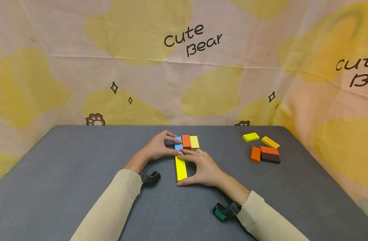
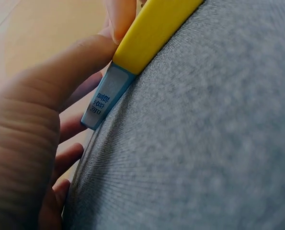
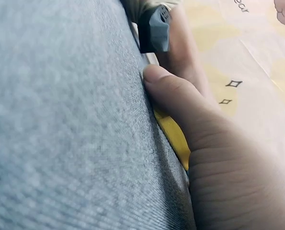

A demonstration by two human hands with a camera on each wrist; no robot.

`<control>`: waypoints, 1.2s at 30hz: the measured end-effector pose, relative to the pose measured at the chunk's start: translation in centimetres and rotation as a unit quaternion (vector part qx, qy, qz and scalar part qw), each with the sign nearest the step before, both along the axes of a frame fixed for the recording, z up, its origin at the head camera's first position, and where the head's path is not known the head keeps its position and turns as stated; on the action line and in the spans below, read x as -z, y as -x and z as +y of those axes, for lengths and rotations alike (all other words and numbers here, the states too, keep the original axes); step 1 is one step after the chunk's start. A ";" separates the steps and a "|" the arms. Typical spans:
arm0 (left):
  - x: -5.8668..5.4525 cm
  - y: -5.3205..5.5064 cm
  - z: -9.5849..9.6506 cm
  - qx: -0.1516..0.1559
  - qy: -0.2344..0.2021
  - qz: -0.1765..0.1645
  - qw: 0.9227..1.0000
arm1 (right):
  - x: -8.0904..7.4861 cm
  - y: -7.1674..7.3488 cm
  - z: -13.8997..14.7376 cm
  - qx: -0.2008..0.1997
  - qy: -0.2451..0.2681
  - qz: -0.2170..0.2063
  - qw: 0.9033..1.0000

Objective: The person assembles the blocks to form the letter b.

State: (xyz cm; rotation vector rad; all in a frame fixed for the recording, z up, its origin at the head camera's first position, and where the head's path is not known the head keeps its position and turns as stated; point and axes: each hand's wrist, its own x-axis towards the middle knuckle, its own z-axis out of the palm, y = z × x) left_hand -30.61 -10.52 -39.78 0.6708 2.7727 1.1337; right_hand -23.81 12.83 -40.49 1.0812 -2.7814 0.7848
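In the head view my right hand grips a long yellow block end to end, thumb at the near end and fingers at the far one. Its far end meets a blue block, which my left hand holds between thumb and fingers. Printed characters show on the side of the blue block in the left wrist view. Right of the blue block stand an orange block and a pale yellow block, side by side. The right wrist view shows my thumb at the yellow block's end.
Toward the back right of the grey table lie more blocks: a yellow-green one, a yellow one, an orange one, and another orange one against a dark brown one. A printed cloth hangs behind the table.
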 end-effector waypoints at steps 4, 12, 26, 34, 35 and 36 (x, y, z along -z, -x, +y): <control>0.1 0.1 0.0 0.005 -0.029 -0.010 1.000 | 0.0 -0.1 -0.1 0.003 0.002 0.004 1.000; 0.0 1.0 0.6 -0.023 -0.066 -0.020 0.997 | 0.0 -0.1 -0.1 0.012 0.003 -0.003 1.000; -0.4 2.6 3.0 0.015 -0.035 -0.035 0.999 | 0.1 0.0 -0.1 0.006 0.004 -0.001 1.000; -0.1 3.3 2.9 0.037 -0.030 -0.032 0.998 | 0.0 0.1 -0.3 0.006 0.001 -0.006 1.000; -0.1 3.3 2.9 0.038 -0.032 -0.030 0.998 | 0.0 0.1 -0.3 0.007 0.000 -0.007 1.000; 0.0 3.4 2.9 0.039 -0.034 -0.028 0.998 | 0.0 0.1 -0.3 0.008 0.000 -0.007 1.000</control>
